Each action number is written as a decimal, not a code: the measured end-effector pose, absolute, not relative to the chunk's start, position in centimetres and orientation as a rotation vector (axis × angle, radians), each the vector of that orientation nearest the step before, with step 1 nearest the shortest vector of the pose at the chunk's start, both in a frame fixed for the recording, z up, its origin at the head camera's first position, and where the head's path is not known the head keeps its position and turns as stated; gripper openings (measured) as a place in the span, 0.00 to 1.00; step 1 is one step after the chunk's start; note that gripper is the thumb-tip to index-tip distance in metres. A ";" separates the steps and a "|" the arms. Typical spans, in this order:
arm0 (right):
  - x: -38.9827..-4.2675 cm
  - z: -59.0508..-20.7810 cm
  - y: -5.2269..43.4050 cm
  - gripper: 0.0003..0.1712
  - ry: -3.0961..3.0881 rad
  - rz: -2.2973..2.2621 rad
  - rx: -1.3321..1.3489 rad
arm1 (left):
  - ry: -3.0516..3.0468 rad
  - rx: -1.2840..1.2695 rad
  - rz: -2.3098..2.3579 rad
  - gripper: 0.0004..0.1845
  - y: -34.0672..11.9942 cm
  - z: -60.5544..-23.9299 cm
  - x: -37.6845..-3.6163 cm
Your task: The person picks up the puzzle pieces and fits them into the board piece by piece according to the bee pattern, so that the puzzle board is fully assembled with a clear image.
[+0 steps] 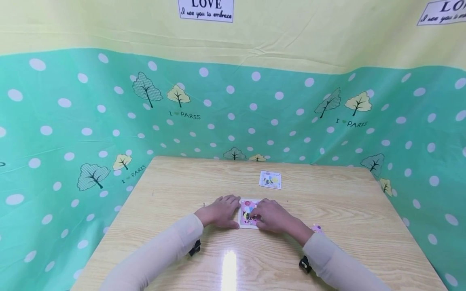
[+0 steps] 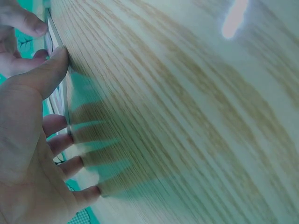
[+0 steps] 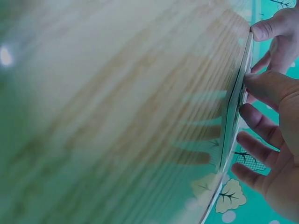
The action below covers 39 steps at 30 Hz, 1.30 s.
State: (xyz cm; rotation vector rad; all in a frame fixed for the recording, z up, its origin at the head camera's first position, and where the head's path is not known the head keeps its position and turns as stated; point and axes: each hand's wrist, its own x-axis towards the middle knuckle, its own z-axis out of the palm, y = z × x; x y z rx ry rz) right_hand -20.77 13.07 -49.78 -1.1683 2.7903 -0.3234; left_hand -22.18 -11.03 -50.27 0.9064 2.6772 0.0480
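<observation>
A small puzzle board (image 1: 244, 222) with a white border and a pink bee picture lies flat on the table, between the two hands. My left hand (image 1: 225, 211) rests at its left side, fingers spread and fairly straight, with fingertips and thumb (image 2: 52, 70) along the edge. Over the board's right part is my right hand (image 1: 274, 216), its thumb and index finger bent together at a small puzzle piece (image 1: 256, 217) that they mostly hide. In the right wrist view the other fingers (image 3: 254, 149) of that hand reach past the board's edge.
A picture card (image 1: 270, 180) with a bee lies farther back on the wooden table (image 1: 174, 182). Small pink pieces (image 1: 316, 228) lie beside the right forearm. Black wrist straps (image 1: 305, 264) show under the sleeves. A green dotted curtain (image 1: 218, 109) hangs behind the table.
</observation>
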 end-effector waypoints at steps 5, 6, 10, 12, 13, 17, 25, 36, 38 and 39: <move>-20.9 -49.9 12.9 0.13 2.780 -0.310 -1.153 | 2.678 0.908 0.056 0.42 -11.1 -50.2 -22.1; -20.9 -49.9 12.9 0.13 2.780 -0.307 -1.149 | 2.679 0.909 0.060 0.42 -11.1 -50.2 -22.1; -20.9 -50.0 12.9 0.13 2.776 -0.304 -1.133 | 2.682 0.919 0.073 0.42 -11.0 -50.2 -22.1; -20.9 -50.0 13.0 0.13 2.774 -0.307 -1.129 | 2.683 0.920 0.073 0.42 -11.0 -50.2 -22.1; -20.9 -50.0 13.0 0.12 2.772 -0.309 -1.129 | 2.684 0.921 0.071 0.42 -11.0 -50.2 -22.1; -20.8 -49.9 13.1 0.11 2.771 -0.315 -1.133 | 2.687 0.927 0.056 0.42 -11.0 -50.2 -22.2; -20.7 -50.0 13.0 0.10 2.785 -0.351 -1.130 | 2.691 0.930 0.056 0.42 -11.1 -50.3 -22.3; -20.7 -50.0 13.0 0.10 2.774 -0.277 -1.134 | 2.692 0.939 0.064 0.42 -11.2 -50.3 -22.2; -20.7 -49.9 13.1 0.10 2.768 -0.276 -1.128 | 2.691 0.943 0.066 0.42 -11.2 -50.3 -22.2; -20.7 -49.8 13.1 0.10 2.766 -0.274 -1.127 | 2.691 0.944 0.067 0.42 -11.1 -50.3 -22.2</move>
